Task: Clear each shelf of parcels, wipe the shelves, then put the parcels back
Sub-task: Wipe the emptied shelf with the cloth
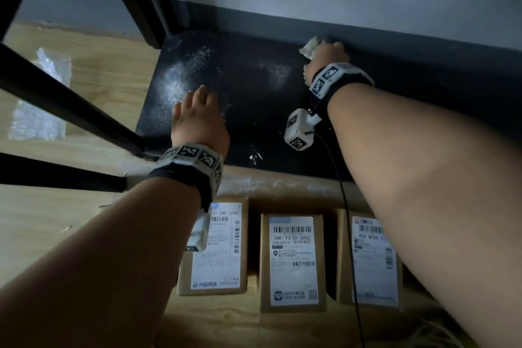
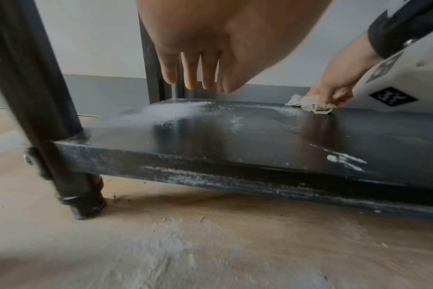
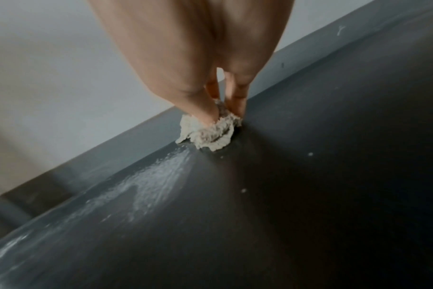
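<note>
The bottom black shelf (image 1: 254, 110) is bare and streaked with white dust (image 1: 175, 79). My right hand (image 1: 327, 56) grips a crumpled whitish cloth (image 1: 310, 46) and presses it on the shelf at its back edge, by the wall; the cloth (image 3: 208, 133) bulges out under the fingers (image 3: 203, 115). My left hand (image 1: 197, 116) hovers over the shelf's left front part, fingers (image 2: 193, 78) straight, holding nothing. Three brown parcels with white labels lie on the floor before the shelf: left (image 1: 217, 251), middle (image 1: 292, 263), right (image 1: 372, 263).
A black front post (image 2: 37, 109) of the rack stands at the shelf's left corner, with black bars (image 1: 70, 104) crossing beside my left arm. A clear plastic bag (image 1: 39, 99) lies on the wooden floor (image 1: 56, 234) to the left. A grey skirting wall (image 1: 367, 37) runs behind the shelf.
</note>
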A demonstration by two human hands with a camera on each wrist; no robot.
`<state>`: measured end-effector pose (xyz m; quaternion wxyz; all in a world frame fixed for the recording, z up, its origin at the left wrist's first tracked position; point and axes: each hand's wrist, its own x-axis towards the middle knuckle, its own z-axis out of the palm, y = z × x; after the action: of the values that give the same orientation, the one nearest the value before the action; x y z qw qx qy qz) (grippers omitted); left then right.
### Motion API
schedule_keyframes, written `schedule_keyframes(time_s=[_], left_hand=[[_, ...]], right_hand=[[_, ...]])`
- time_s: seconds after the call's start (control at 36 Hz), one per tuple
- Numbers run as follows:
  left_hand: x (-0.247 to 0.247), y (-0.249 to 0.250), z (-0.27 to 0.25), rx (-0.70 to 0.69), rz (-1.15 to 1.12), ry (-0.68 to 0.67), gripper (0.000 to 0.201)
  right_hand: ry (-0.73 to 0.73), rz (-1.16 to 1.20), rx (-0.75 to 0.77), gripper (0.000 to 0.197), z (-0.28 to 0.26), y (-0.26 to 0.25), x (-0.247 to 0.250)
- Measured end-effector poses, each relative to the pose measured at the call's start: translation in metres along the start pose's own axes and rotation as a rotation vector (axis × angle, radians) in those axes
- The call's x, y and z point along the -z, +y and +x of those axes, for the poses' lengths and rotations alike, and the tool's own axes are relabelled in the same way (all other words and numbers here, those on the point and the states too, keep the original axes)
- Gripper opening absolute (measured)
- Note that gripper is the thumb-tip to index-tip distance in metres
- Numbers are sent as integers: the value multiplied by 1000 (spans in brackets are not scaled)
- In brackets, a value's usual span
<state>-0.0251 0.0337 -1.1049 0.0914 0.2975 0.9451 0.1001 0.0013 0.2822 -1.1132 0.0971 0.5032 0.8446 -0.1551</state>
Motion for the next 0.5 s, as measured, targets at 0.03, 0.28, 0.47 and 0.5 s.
schedule_keyframes(time_s=[0.03, 0.28, 0.47, 0.5], left_hand=[[0, -1, 0, -1, -5, 6, 55], [6, -6, -1, 8, -14, 3, 54], [19, -7, -12, 19, 1, 21, 47], [19, -7, -15, 17, 1, 34, 46]], right_hand=[[-4, 20, 3, 49, 1, -2, 0], [-112, 385, 37, 46, -27, -40, -19], [-182, 340, 217, 41, -75, -36, -43], [-183, 328, 245, 36, -84, -35, -45]])
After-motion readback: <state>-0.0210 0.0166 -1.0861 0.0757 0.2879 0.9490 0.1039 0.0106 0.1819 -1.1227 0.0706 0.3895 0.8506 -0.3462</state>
